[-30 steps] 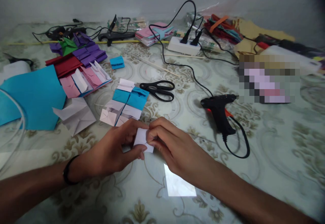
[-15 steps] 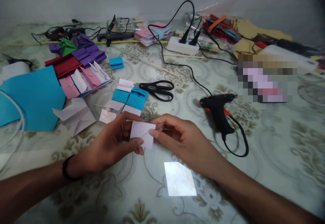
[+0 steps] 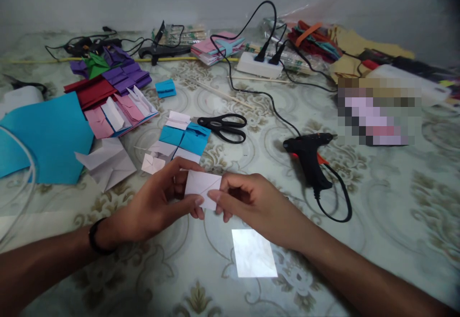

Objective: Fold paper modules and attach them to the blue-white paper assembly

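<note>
A small folded square of white paper (image 3: pixel 201 182) with a diagonal crease is held between both hands above the patterned table. My left hand (image 3: pixel 163 202) pinches its left side, thumb across the front and fingers behind. At its right edge, my right hand (image 3: pixel 251 202) grips with the thumb on the face; the fingertips behind are partly hidden. Just beyond the hands lie blue and white folded paper pieces (image 3: pixel 196 139) and black-handled scissors (image 3: pixel 224 127). A larger folded white paper (image 3: pixel 108 166) rests to the left of them.
A black glue gun (image 3: pixel 309 158) lies at the right, its cord running to a white power strip (image 3: pixel 260 65). Left stand a blue paper sheet (image 3: pixel 50 139), purple folded papers (image 3: pixel 125 77) and a looped white cable (image 3: pixel 30 163). A thin stick (image 3: pixel 221 91) lies behind the scissors.
My right hand has shifted its grip on the white paper: its thumb sits slightly lower and further left, and its fingers have moved down behind the right edge. My left hand stays nearly still.
</note>
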{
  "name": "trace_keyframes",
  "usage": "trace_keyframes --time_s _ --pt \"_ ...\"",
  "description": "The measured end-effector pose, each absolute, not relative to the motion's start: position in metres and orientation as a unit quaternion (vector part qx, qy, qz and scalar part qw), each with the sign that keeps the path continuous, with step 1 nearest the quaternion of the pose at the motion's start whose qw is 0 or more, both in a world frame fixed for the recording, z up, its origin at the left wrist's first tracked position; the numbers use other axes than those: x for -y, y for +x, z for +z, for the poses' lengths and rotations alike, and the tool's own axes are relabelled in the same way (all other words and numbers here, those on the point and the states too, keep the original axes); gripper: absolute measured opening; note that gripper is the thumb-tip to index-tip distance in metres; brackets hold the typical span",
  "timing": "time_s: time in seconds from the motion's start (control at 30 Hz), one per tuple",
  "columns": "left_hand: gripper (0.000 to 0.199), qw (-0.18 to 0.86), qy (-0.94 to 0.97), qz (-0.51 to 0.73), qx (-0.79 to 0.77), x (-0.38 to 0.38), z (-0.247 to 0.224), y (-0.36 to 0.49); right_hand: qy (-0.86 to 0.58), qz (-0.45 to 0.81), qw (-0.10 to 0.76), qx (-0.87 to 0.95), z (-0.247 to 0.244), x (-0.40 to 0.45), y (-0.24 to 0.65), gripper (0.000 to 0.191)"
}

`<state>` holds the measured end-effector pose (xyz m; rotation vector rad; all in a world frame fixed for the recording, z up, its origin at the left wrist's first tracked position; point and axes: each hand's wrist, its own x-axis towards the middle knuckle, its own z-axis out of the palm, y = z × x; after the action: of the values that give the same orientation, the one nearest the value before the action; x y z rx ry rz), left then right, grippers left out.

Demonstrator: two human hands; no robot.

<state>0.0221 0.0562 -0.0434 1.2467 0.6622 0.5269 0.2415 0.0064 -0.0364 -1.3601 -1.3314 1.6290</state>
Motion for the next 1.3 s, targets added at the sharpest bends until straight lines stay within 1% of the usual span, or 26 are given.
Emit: trace_keyframes --time_s 0.13,0.23,0.43,0.67,0.9,1.1,1.3 --pt "0.027 0.728 0.567 0.25 -0.295 -0.0564 -0.0448 0.0224 -0.515 0.634 0.285 0.502 -0.0393 -0.0045 0.2416 0.042" --pt "0.029 0.726 0.57 0.252 -0.291 -0.0567 -0.046 0.0223 -0.523 0.631 0.286 0.496 -0.0393 -0.0044 0.2413 0.042" --pt "0.03 0.719 0.569 0.267 -0.297 -0.057 -0.0434 0.0233 -0.483 0.681 0.291 0.468 -0.0398 -0.0049 0.2419 0.044" --pt "0.03 0.72 0.573 0.265 -0.289 -0.0569 -0.0466 0.0216 -0.49 0.643 0.28 0.517 -0.0376 -0.0046 0.2452 0.045" --pt "0.029 0.726 0.582 0.237 -0.281 -0.0563 -0.0457 0.0193 -0.473 0.654 0.339 0.483 -0.032 -0.0066 0.2452 0.043" --pt "0.029 0.723 0.591 0.232 -0.272 -0.0546 -0.046 0.0183 -0.469 0.661 0.339 0.478 -0.0334 -0.006 0.2449 0.042" --pt "0.032 0.735 0.585 0.221 -0.262 -0.0558 -0.0486 0.0181 -0.469 0.638 0.361 0.493 -0.0335 -0.0066 0.2445 0.04"
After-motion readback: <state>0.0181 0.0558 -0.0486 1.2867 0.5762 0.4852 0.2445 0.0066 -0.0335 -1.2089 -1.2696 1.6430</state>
